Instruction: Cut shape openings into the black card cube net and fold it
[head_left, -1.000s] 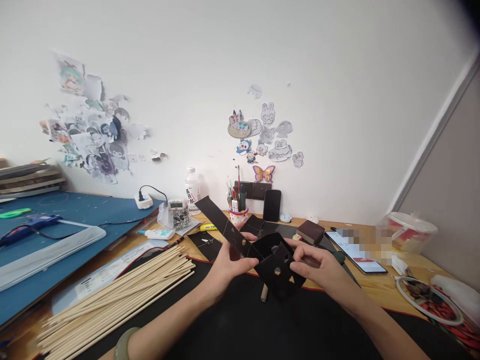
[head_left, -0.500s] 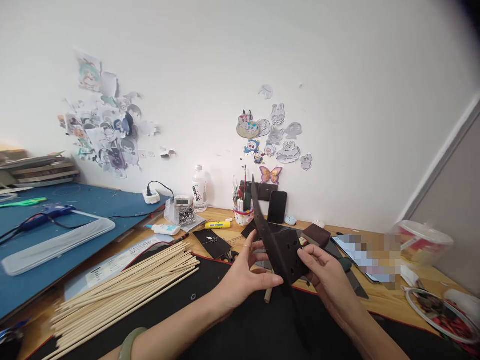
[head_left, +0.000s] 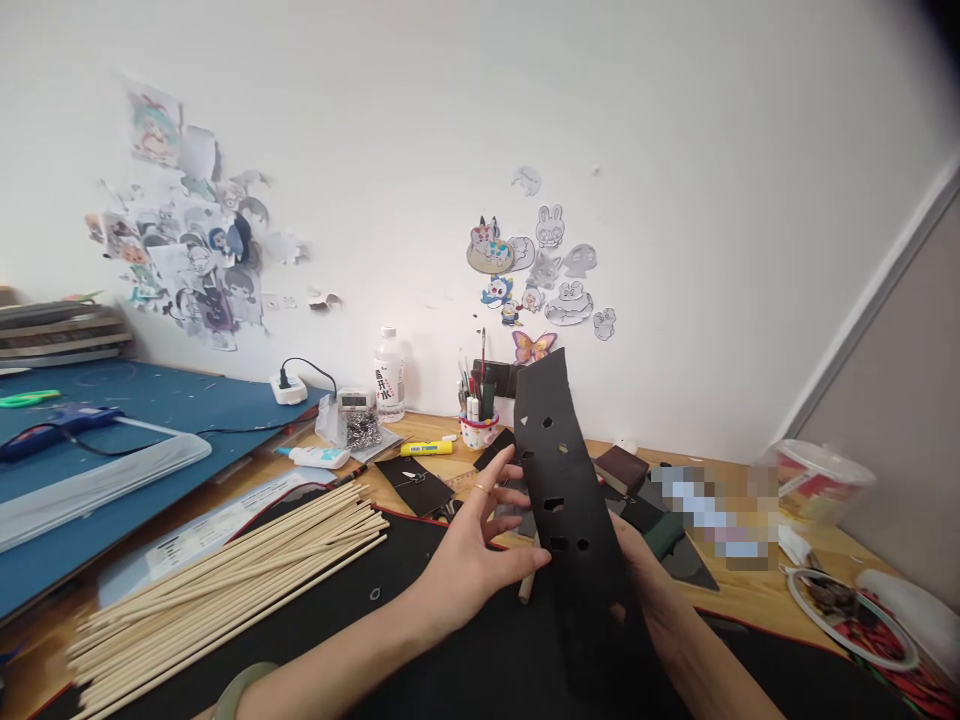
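A long black card sheet with several small cut-out holes stands tilted upright before me, its broad face toward the camera. My left hand grips its left edge, the thumb low on the edge and the other fingers spread along it higher up. From behind on the right, my right hand supports the sheet; its fingers are hidden by the card. A short wooden stick lies on the black mat just beyond the left thumb.
A pile of thin wooden sticks covers the left of the mat. Behind are a glue bottle, a yellow tube, a water bottle and a pen cup. A hoop and a lidded tub stand right.
The black card sheet has turned from nearly edge-on to show its broad, holed face. My right hand has gone from its front right side to behind it. The view has shifted slightly right.
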